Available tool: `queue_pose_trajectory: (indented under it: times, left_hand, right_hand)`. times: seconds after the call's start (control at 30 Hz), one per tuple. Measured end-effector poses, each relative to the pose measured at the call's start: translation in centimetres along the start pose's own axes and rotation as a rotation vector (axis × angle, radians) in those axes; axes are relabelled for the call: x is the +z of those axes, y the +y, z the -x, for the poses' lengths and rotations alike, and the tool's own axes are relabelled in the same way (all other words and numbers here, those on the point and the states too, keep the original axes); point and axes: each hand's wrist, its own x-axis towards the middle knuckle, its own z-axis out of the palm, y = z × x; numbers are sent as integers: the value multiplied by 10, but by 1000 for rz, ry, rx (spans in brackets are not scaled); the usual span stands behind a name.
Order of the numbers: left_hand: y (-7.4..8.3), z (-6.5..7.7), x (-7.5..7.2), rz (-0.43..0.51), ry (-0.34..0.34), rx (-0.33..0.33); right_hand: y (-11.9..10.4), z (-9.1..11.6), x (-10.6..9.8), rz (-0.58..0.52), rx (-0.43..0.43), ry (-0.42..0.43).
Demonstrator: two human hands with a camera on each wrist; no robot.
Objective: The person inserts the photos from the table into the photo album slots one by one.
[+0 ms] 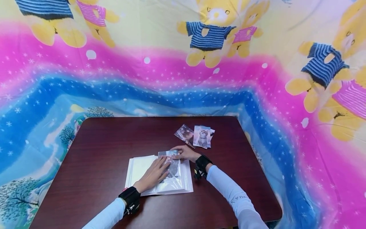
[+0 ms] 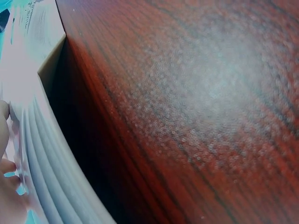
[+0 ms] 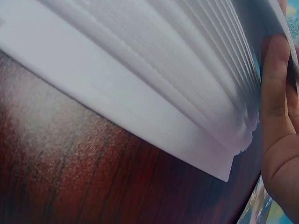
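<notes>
A white photo album with clear sleeves lies spread on the table. On its right-hand page is a picture card, its upper end standing out past the page's top edge. My left hand rests on the page and card with fingers extended. At the card's top right corner, my right hand pinches it. The right wrist view has the fanned album pages beside my right hand, whose fingers meet a thin edge. In the left wrist view, only part of my left hand shows beside the page stack.
Several picture cards lie overlapped behind my right hand, a kitten card on top and a darker card to its left. The dark red-brown table has rounded corners. A bear-printed cloth hangs around it.
</notes>
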Motion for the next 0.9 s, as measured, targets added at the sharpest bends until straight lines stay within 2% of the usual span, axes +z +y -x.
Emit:
queue_pose_trajectory:
  times: [0.23, 0.43, 0.67, 0.77, 0.9]
  left_hand:
    - [1, 0, -5, -8, -72, -55]
    - [-1, 0, -6, -3, -34, -30]
    - [1, -1, -8, -25, -52, -38]
    - [2, -1, -8, -3, -42, -41]
    - [3, -3, -13, 102, -37, -85]
  right_hand:
    - [3, -2, -1, 42, -17, 19]
    - [2, -3, -1, 52, -56, 14]
    - [5, -5, -1, 43, -77, 11]
    - [6, -2, 3, 52, -103, 34]
    - [1, 8, 17, -68, -84, 124]
